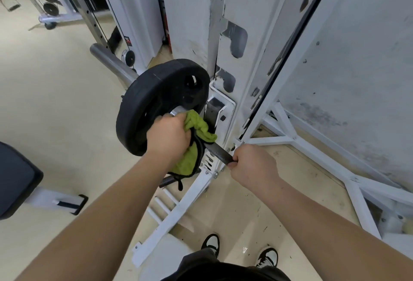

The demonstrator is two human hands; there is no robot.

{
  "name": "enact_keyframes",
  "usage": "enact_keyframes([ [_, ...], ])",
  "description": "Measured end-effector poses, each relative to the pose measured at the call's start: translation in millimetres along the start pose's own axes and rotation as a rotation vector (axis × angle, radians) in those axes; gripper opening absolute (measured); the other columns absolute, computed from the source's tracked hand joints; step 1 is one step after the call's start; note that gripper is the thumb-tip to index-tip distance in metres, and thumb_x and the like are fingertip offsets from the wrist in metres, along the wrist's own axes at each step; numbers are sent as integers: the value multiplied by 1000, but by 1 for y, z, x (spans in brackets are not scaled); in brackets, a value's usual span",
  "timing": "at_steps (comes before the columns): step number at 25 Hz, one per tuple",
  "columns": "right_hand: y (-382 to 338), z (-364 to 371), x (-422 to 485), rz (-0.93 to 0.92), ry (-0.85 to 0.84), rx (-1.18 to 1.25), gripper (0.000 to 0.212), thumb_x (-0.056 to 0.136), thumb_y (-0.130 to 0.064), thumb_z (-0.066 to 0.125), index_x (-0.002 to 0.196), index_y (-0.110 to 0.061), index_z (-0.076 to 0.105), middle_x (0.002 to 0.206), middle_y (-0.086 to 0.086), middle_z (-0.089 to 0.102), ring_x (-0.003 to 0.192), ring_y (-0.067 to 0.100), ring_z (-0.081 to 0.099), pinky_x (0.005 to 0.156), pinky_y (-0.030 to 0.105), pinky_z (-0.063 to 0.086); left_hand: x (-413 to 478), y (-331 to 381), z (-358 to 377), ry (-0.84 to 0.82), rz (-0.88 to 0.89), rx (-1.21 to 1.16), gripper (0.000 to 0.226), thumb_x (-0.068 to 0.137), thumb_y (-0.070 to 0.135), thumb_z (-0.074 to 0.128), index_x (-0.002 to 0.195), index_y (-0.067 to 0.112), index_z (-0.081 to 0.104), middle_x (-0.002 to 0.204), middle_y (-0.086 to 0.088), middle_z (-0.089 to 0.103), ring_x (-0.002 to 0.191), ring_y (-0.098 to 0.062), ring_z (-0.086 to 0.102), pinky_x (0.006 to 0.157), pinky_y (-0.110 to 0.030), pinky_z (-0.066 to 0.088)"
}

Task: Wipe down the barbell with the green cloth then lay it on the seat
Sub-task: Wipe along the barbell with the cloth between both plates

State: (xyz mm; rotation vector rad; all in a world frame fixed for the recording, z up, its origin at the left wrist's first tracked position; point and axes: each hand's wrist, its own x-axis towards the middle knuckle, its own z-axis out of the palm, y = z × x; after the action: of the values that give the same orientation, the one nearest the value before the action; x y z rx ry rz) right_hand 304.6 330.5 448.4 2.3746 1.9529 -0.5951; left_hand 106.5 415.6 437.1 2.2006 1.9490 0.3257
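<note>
The barbell (218, 152) rests in a white rack, its dark shaft running down to the right and its steel sleeve (109, 60) sticking out at upper left. A black weight plate (154, 93) sits on the sleeve. My left hand (167, 137) grips the green cloth (196, 126), which is wrapped round the shaft just beside the plate. The cloth has a black edge and hangs below my fist. My right hand (252, 165) grips the bare shaft a little further along, to the right of the cloth. A corner of the dark padded seat (15, 180) shows at the left edge.
The white rack upright (237, 35) with its hook slots stands right behind the bar. White frame legs (176, 211) run across the floor by my feet (239, 249). A white wall panel (357, 79) is on the right. Other machines stand far left.
</note>
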Motion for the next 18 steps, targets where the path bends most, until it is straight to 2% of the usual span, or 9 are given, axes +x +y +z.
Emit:
enact_keyframes([
  [3,1,4,-3,-12,30,-7,19,88,-23,60,74,-10,64,64,0,52,62,25,53,48,23,28,-11,19,4,31,-80,-12,31,87,27,63,113,10,65,101,-18,64,98,-40,57,67,-40,46],
  [6,1,5,-3,-3,46,2,18,85,-22,61,75,-8,65,67,4,59,63,26,55,49,23,30,-31,32,1,-39,92,63,21,87,26,60,101,12,66,99,-13,62,100,-36,57,63,-34,39],
  [8,2,3,-3,-1,44,31,18,84,-23,62,72,-9,64,66,3,59,64,26,57,49,23,31,-25,26,-4,-72,159,108,23,88,27,60,107,18,66,104,-9,62,105,-33,56,63,-34,40],
  [10,4,3,-4,10,34,61,18,84,-24,63,71,-11,65,67,2,62,67,25,60,50,24,33,-10,19,-5,-22,68,159,28,89,23,59,116,18,63,108,-12,62,107,-36,55,67,-38,45],
  [12,6,2,-8,27,22,107,18,86,-27,65,72,-15,68,68,1,65,69,23,63,52,24,36,-22,28,5,4,0,207,31,85,14,58,116,13,62,111,-18,61,105,-39,55,69,-42,49],
  [14,9,0,-8,46,-11,171,22,86,-34,69,68,-22,67,66,-2,64,68,22,62,52,25,37,-47,51,17,-25,102,188,30,74,11,65,104,9,65,105,-21,61,95,-41,59,61,-41,46],
  [16,18,-6,-9,50,-67,237,26,84,-42,73,63,-30,66,63,-5,58,66,20,59,52,26,37,-78,64,23,-45,269,119,30,63,16,75,91,9,68,88,-16,61,79,-38,61,52,-36,39],
  [18,30,-10,-11,25,-106,282,15,81,-45,72,75,-32,75,66,-5,60,69,19,59,59,30,46,-96,55,30,-2,329,-26,33,62,23,78,93,13,71,82,-10,62,75,-34,62,49,-33,44],
])
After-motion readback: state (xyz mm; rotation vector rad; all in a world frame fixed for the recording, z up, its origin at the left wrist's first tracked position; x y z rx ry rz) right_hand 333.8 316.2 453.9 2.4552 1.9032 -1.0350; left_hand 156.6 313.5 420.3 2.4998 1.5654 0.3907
